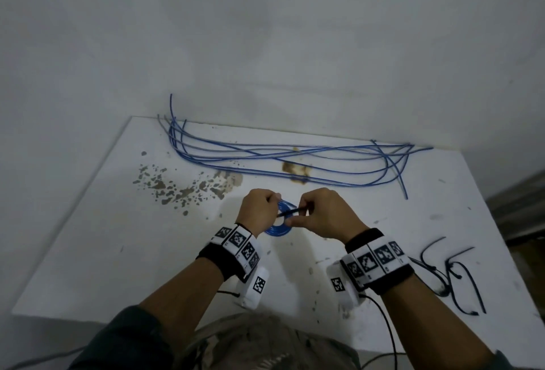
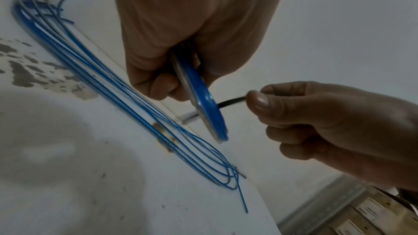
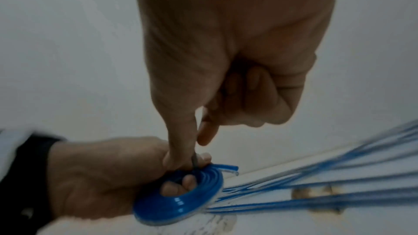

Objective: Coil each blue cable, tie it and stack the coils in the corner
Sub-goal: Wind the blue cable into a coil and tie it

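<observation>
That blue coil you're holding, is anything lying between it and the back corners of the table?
Yes. The loose blue cables stretch along the back edge from corner to corner, beyond the blue coil in the left hand.

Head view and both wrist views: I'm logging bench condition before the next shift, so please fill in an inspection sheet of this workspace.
Surface: white table, marked with brown stains.
Job's things: one blue coil held above the table; loose blue cables lie uncoiled along the back edge by the wall.
Clutter: black ties scattered near the right edge.
Grippers: left hand grips the blue coil, fingers through its centre; right hand pinches a black tie that passes at the coil.
Cables: thin black leads run from the wrist units off the front edge.
Surroundings: plain white wall behind; no stacked coils seen.
</observation>
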`<state>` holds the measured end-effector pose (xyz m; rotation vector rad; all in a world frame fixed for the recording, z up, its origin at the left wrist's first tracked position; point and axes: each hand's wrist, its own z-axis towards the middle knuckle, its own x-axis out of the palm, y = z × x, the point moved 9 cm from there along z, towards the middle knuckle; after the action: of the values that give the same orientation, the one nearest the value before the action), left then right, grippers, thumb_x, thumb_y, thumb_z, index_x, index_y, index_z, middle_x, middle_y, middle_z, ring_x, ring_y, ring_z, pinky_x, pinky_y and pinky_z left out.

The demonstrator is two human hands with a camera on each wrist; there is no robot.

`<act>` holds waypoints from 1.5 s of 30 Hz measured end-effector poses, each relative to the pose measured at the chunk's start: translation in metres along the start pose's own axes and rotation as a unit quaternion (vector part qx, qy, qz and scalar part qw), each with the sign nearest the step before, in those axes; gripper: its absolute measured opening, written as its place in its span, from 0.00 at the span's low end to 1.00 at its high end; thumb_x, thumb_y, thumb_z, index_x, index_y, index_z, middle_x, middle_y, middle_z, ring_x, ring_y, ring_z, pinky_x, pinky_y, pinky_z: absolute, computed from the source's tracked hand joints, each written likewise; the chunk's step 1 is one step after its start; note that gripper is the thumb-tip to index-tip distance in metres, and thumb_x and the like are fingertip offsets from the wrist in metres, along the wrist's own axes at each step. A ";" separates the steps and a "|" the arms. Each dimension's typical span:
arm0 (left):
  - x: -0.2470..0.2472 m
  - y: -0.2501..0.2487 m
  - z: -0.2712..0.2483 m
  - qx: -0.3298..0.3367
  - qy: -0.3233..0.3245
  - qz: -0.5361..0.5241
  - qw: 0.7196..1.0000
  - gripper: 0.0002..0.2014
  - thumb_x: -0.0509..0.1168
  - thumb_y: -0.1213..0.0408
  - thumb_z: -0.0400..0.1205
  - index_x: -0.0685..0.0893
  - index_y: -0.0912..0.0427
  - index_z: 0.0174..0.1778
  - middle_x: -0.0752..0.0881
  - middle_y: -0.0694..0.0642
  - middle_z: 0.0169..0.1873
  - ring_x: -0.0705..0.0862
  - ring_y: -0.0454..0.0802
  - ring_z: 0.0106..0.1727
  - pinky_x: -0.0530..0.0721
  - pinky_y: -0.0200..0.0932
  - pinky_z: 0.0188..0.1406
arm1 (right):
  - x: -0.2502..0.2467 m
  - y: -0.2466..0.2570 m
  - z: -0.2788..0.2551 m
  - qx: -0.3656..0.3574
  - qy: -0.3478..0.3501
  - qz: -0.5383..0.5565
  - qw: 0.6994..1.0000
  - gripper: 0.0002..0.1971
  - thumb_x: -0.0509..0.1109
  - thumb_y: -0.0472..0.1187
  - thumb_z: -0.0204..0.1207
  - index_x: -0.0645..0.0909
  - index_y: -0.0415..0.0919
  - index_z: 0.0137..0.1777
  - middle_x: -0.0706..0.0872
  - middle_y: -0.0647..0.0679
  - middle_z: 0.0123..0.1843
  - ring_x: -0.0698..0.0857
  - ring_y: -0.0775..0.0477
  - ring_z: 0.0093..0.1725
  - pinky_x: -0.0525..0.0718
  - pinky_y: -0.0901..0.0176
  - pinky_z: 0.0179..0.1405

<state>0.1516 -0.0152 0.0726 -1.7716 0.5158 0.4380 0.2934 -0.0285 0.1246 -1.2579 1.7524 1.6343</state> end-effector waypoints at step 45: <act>-0.006 -0.004 0.032 0.117 -0.005 -0.088 0.989 0.10 0.64 0.66 0.85 0.92 0.57 0.47 0.91 0.51 0.38 0.88 0.48 0.41 0.86 0.44 0.45 | -0.006 0.004 -0.002 -0.011 -0.214 0.250 0.944 0.14 0.71 0.27 0.78 0.86 0.40 0.60 0.90 0.47 0.43 0.87 0.54 0.39 0.87 0.55 0.44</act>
<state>0.1477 0.0173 0.0706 -1.5715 0.3825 0.2520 0.2934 -0.0290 0.1323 -0.4129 1.8529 2.0132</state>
